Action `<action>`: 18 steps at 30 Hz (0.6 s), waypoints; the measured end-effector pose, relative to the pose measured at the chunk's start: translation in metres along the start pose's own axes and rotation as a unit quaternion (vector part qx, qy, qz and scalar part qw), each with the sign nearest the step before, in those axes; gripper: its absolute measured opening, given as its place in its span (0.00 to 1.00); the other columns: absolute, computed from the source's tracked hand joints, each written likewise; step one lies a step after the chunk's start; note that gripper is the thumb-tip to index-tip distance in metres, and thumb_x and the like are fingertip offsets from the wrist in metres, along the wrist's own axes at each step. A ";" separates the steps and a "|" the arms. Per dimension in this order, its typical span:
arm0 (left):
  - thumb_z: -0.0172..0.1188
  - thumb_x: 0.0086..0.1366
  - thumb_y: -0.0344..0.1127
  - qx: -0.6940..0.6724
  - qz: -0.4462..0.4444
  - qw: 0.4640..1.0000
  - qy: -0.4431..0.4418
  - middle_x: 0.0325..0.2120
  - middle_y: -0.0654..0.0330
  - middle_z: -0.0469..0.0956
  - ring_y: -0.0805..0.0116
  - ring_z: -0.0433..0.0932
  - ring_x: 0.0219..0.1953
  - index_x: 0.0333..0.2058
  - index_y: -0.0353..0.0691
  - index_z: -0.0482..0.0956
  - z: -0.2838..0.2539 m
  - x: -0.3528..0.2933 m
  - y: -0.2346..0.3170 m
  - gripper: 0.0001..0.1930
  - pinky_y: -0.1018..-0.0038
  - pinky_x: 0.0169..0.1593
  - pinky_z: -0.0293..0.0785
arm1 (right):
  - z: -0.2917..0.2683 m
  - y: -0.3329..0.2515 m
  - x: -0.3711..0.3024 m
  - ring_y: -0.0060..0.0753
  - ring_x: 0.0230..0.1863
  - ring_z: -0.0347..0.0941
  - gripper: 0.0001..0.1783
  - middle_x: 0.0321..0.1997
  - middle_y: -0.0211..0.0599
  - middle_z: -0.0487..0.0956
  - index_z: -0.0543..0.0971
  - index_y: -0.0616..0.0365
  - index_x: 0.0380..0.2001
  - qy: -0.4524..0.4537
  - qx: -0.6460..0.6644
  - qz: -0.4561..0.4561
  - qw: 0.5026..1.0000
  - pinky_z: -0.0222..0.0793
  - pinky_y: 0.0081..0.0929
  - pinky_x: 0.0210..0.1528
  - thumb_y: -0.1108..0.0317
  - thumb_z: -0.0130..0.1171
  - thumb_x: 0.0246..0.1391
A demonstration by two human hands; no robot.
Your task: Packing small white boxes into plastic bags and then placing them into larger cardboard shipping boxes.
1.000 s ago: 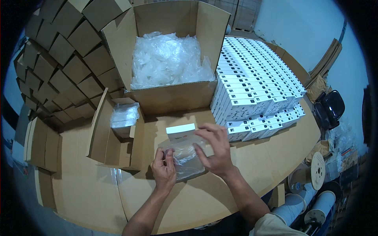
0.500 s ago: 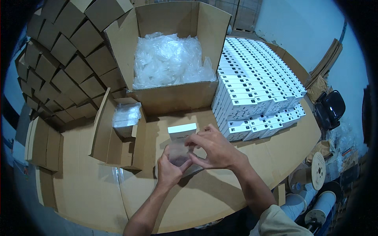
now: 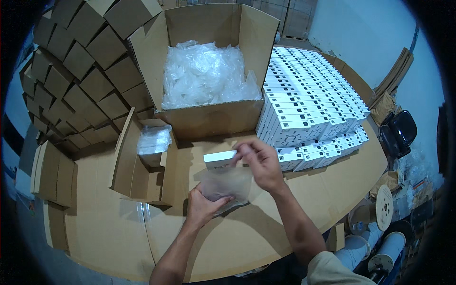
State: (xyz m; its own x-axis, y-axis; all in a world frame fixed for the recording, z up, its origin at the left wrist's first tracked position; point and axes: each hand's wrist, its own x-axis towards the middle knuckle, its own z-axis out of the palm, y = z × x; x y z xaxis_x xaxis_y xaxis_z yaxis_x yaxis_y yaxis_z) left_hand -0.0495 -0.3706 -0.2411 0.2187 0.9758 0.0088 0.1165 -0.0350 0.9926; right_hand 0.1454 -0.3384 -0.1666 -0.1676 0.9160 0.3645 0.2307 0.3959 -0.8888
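My left hand (image 3: 205,205) is closed on a translucent plastic bag (image 3: 230,183), its thumb lying across the front of the bag. The bag is spread wider toward the right. Just behind it is a small white box (image 3: 219,158), its lower part hidden by the bag. My right hand (image 3: 260,164) is above and to the right of the bag, fingers curled at the right end of the white box, with a fingertip against it. The far side of that grip is hidden.
A big open carton (image 3: 209,111) of clear plastic bags (image 3: 204,71) stands behind. Stacked white boxes (image 3: 308,104) fill the right. At left, a smaller open carton (image 3: 166,183) holds bagged boxes (image 3: 154,140). Brown cartons (image 3: 95,80) are piled far left; spools (image 3: 384,206) lie lower right.
My right hand has let go of the bag's edge and moved up and right to the end of the white box. The bag in my left hand has spread wider.
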 end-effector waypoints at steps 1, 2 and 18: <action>0.81 0.48 0.36 0.018 -0.002 1.000 0.007 0.38 0.53 0.85 0.66 0.84 0.41 0.43 0.31 0.81 0.000 0.001 0.000 0.26 0.69 0.48 0.80 | 0.002 0.013 -0.001 0.24 0.40 0.76 0.08 0.37 0.33 0.82 0.79 0.58 0.45 0.116 0.156 0.008 0.981 0.71 0.24 0.47 0.69 0.55 0.66; 0.81 0.47 0.35 0.035 -0.004 0.999 0.014 0.38 0.53 0.85 0.67 0.84 0.41 0.43 0.31 0.81 0.000 0.003 0.000 0.26 0.69 0.48 0.80 | -0.002 0.025 -0.003 0.21 0.42 0.74 0.11 0.41 0.31 0.81 0.78 0.58 0.49 0.148 0.127 -0.002 0.981 0.70 0.20 0.47 0.74 0.51 0.67; 0.82 0.44 0.44 0.060 -0.035 0.997 0.016 0.36 0.54 0.86 0.67 0.84 0.38 0.41 0.33 0.82 -0.010 0.012 -0.007 0.29 0.69 0.46 0.80 | 0.008 0.086 -0.018 0.25 0.50 0.75 0.23 0.53 0.35 0.77 0.75 0.61 0.56 0.024 0.109 0.079 0.991 0.73 0.26 0.55 0.80 0.64 0.57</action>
State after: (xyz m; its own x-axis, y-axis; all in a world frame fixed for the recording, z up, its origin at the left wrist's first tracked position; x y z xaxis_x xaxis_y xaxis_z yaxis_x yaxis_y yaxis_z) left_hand -0.0573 -0.3566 -0.2467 0.1756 0.9830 -0.0538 0.2459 0.0091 0.9693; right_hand 0.1611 -0.3210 -0.2520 -0.0983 0.9695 0.2245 0.0361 0.2289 -0.9728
